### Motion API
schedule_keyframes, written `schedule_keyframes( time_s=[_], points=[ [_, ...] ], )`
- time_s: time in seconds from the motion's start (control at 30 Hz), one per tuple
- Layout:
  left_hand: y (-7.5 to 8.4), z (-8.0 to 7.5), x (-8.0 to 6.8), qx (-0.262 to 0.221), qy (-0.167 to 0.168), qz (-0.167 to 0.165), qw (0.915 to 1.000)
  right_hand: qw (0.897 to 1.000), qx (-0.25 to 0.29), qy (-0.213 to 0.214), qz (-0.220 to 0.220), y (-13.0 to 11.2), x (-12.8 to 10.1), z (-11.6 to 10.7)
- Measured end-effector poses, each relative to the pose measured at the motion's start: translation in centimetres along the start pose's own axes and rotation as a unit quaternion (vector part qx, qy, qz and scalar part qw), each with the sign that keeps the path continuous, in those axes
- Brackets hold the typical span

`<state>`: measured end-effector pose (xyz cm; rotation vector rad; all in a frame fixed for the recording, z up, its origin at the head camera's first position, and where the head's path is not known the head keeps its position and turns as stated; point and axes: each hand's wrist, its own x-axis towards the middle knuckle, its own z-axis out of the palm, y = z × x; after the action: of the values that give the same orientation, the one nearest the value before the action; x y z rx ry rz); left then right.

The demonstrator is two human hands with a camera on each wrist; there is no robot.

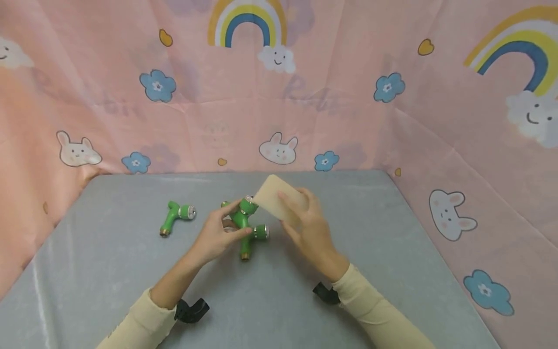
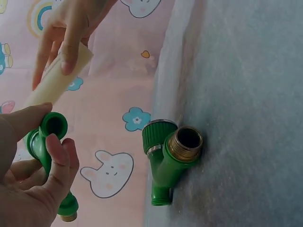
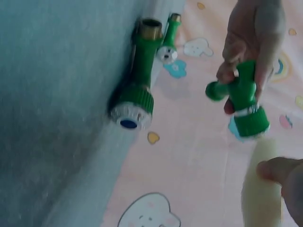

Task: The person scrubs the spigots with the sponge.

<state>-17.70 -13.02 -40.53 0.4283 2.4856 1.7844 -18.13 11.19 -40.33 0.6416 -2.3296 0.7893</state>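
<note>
My left hand (image 1: 226,228) grips a green plastic tap (image 1: 242,211) and holds it just above the grey table, its knobbed end toward a beige pad (image 1: 273,198). My right hand (image 1: 302,215) holds that flat pad by its edge, tilted, touching or almost touching the tap's top. A second green tap (image 1: 254,236) with a brass thread lies on the table under the held one. In the left wrist view the held tap (image 2: 46,138) shows its open end, with the pad (image 2: 57,81) above it. The right wrist view shows the held tap (image 3: 242,100) and the pad (image 3: 261,189).
A third green tap (image 1: 176,215) lies on the grey table (image 1: 131,291) to the left. Pink cloth walls (image 1: 348,121) printed with rabbits and rainbows close off the back and both sides. Black wrist mounts (image 1: 192,310) sit on both sleeves.
</note>
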Motion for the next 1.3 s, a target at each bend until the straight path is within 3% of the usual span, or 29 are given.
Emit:
schedule_keyframes(
  time_s=[0.1, 0.17, 0.33, 0.43, 0.7, 0.93, 1.1, 1.3],
  points=[
    [0.0, 0.1, -0.1, 0.033, 0.016, -0.022, 0.9991, 1.0, 0.008, 0.014, 0.027, 0.3, 0.2, -0.2],
    [0.0, 0.1, -0.1, 0.055, 0.026, -0.028, 0.9978, 0.999, 0.021, 0.023, 0.018, 0.3, 0.2, -0.2],
    [0.3, 0.4, -0.3, 0.118, 0.041, 0.002, 0.9921, 0.996, 0.02, -0.01, -0.089, -0.7, -0.3, 0.1],
    [0.5, 0.5, -0.4, 0.146, 0.043, 0.019, 0.9881, 0.992, -0.005, -0.039, -0.12, -1.1, -0.7, 0.6],
    [0.3, 0.4, -0.2, 0.156, 0.039, 0.01, 0.9869, 0.997, -0.045, -0.011, -0.054, -0.4, -0.5, 0.7],
    [-0.1, 0.4, -0.4, 0.17, 0.05, 0.02, 0.9841, 0.999, -0.043, 0.002, -0.032, 0.1, -0.2, 0.3],
    [-0.1, 0.5, -0.4, 0.201, 0.07, 0.045, 0.9761, 0.999, -0.018, 0.019, -0.031, 0.1, 0.2, 0.0],
    [0.0, 1.0, -0.6, 0.251, 0.063, 0.106, 0.9601, 0.997, 0.007, -0.035, -0.072, -0.9, -0.4, 0.1]
  ],
)
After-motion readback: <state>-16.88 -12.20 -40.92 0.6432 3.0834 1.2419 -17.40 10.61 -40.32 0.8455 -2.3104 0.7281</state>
